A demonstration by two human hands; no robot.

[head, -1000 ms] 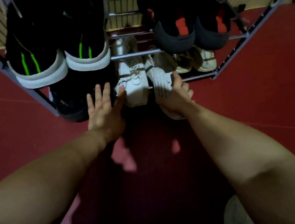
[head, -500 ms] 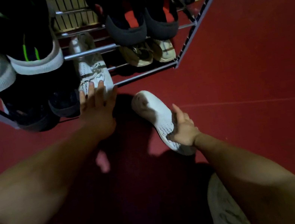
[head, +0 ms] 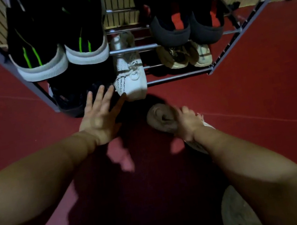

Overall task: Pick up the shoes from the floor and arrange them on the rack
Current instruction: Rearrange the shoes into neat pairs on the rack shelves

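A person's left hand [head: 102, 116] was spread flat, fingers straight and apart, in front of the bottom shelf of a metal shoe rack [head: 177, 77]. Its fingertips reached the dark shoes [head: 70, 102] at the shelf's left end, and its thumb pointed at the near end of a white sneaker [head: 131, 75] already lying on that shelf. Whether the thumb touched the sneaker could not be told.

The right hand [head: 187, 123] was curled round a loose white shoe [head: 161, 119], gripping it low over the red floor [head: 259, 92], just short of the rack and slightly right of the shelved sneaker. The shoe's open end faced the camera, and the rest of it ran back under the wrist. The dim light left it unclear whether it rested on the floor or hung just above it. The two hands were apart, the left nearer the rack, with a dark shadow on the floor between them.

On the top shelf sat a pair of black shoes with green stripes [head: 38, 52] at the left and a black pair with red linings [head: 168, 25] at the right. A beige pair [head: 185, 56] occupied the right side of the bottom shelf, with a bare stretch of bars between it and the white sneaker. A pale, blurred shape [head: 239, 213] showed at the lower right edge beneath the right forearm; it was too dark to identify.
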